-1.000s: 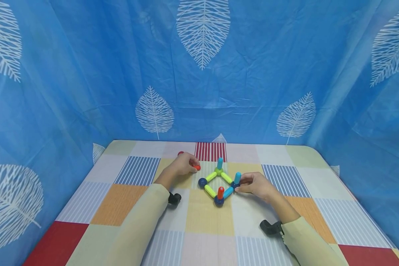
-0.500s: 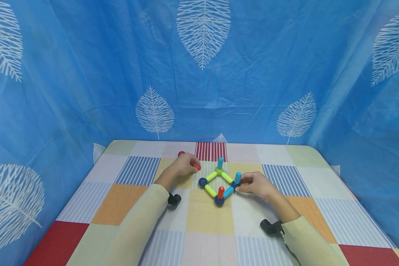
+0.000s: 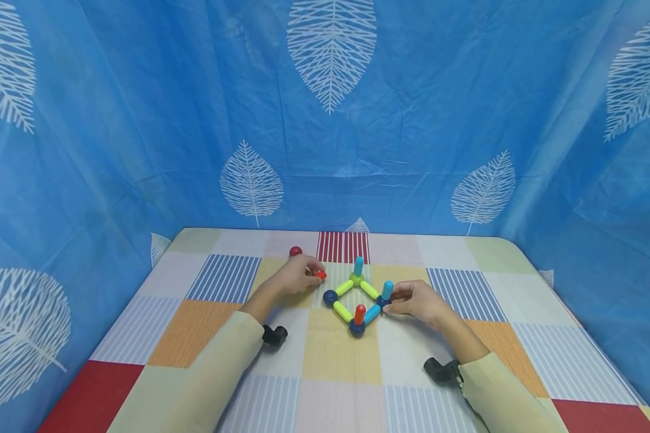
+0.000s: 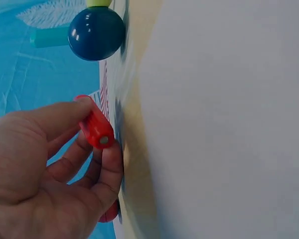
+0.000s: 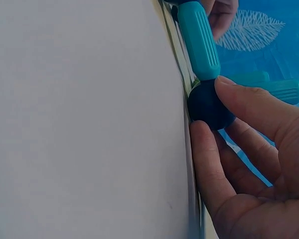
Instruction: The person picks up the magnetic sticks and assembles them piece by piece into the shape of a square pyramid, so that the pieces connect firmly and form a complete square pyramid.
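My left hand (image 3: 298,275) pinches a short red rod (image 4: 97,127) between thumb and fingers, just above the table; a small metal disc shows in the rod's end. Right of it lies a four-sided frame of rods and balls. My right hand (image 3: 418,302) holds the dark blue ball (image 5: 209,104) at the frame's right corner, from which a light blue rod (image 3: 387,290) stands upright. Another light blue rod (image 3: 359,266) rises from the green ball (image 3: 356,279) at the back. An upright red rod (image 3: 360,313) tops the front dark blue ball (image 3: 357,328). The left corner's dark blue ball (image 3: 330,297) bears no upright rod.
A loose red ball (image 3: 295,251) lies behind my left hand. The patchwork tablecloth (image 3: 341,361) covers the table, and a blue leaf-patterned curtain (image 3: 411,120) hangs behind and at both sides. Black wrist devices (image 3: 441,370) sit on both forearms.
My left hand has drawn slightly back toward me, lifting the red rod and uncovering more of the loose red ball. The right hand and the frame have stayed put.
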Demonstrator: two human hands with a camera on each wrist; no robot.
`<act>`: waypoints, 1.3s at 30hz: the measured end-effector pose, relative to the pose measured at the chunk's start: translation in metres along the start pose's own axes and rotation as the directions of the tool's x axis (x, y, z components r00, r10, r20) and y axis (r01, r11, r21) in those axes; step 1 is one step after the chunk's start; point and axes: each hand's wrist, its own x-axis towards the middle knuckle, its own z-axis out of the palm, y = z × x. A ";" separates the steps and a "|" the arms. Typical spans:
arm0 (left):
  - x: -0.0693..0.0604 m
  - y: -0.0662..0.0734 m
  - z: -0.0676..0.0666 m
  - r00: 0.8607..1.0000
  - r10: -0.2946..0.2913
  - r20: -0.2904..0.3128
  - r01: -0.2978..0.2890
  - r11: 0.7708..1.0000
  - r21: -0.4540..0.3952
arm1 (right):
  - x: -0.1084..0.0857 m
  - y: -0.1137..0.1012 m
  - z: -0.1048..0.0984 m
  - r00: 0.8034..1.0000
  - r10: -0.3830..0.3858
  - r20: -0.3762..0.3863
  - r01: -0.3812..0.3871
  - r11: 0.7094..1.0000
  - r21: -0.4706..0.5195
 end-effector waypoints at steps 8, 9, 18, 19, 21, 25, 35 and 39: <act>-0.009 -0.003 0.000 0.999 0.029 -0.031 -0.032 0.996 -0.088 | 0.001 0.000 0.000 1.000 0.001 -0.014 -0.001 1.000 -0.020; -0.010 -0.003 0.000 0.999 0.033 -0.038 -0.036 0.994 -0.099 | 0.001 0.000 0.000 1.000 -0.001 -0.015 0.001 1.000 -0.023; -0.018 0.001 0.001 0.992 0.092 -0.091 -0.111 0.968 -0.224 | 0.000 0.000 0.000 1.000 -0.007 -0.010 0.007 1.000 -0.012; -0.020 0.002 0.001 0.991 0.097 -0.093 -0.116 0.964 -0.240 | 0.000 0.000 0.000 1.000 -0.007 -0.009 0.007 1.000 -0.008; -0.022 0.005 0.002 0.989 0.105 -0.100 -0.129 0.953 -0.274 | 0.000 0.000 0.000 1.000 -0.008 -0.006 0.008 1.000 0.000; -0.025 0.009 0.002 0.985 0.129 -0.116 -0.162 0.923 -0.348 | 0.000 0.000 0.000 1.000 -0.007 -0.002 0.007 1.000 0.011; -0.031 0.014 0.006 0.978 0.176 -0.109 -0.205 0.900 -0.385 | 0.001 0.002 0.000 1.000 -0.014 -0.002 0.014 1.000 0.011; -0.033 0.015 0.008 0.979 0.180 -0.091 -0.201 0.899 -0.388 | 0.001 0.001 -0.001 1.000 -0.015 -0.004 0.015 1.000 -0.002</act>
